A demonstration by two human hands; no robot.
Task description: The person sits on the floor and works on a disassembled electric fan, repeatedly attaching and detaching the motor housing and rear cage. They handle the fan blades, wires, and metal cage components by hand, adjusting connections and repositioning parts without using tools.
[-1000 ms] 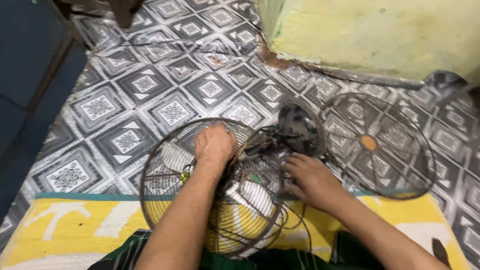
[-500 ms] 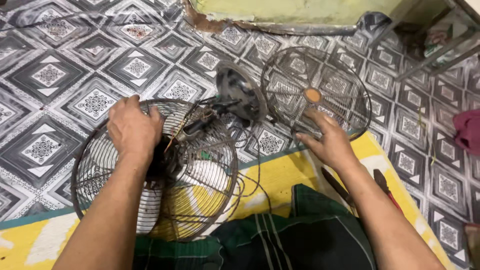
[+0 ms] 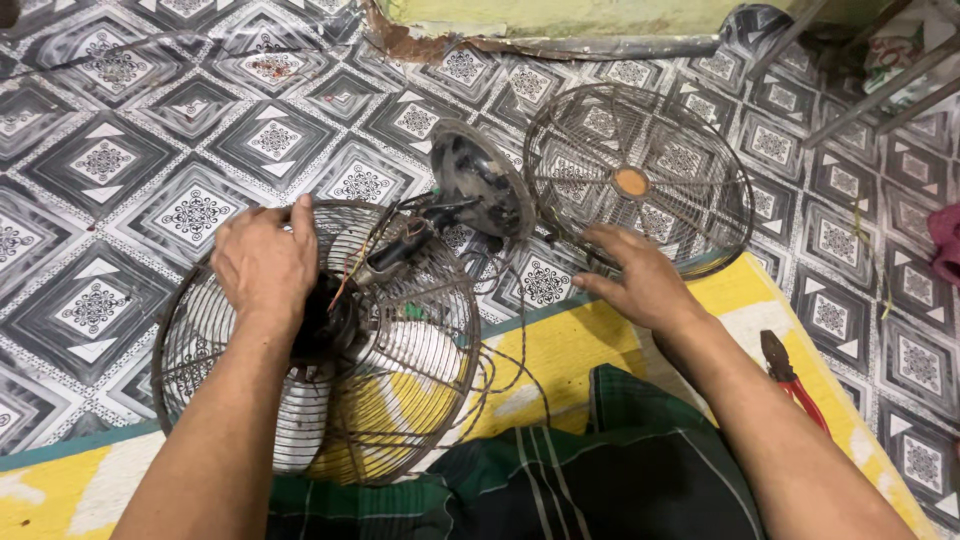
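Left hand (image 3: 265,262) flat on rear fan cage (image 3: 315,345) at lower left, steadying it, no grasp; right hand (image 3: 640,285) open, fingertips prob. touching front grille (image 3: 640,180), upper right.

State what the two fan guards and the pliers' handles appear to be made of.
Rear fan guard under the left hand: thin metal wire, dull and seemingly rusty. Front fan guard: the same wire, with an orange centre cap. Pliers: red handles, probably plastic-coated.

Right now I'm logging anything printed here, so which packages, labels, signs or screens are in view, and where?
Package: top right corner behind slanted metal bars, a pale printed wrapper with green and red patches, partly hidden.
Round orange badge: centre of the loose wire fan guard on the floor; too small to tell more.
No signs or screens.
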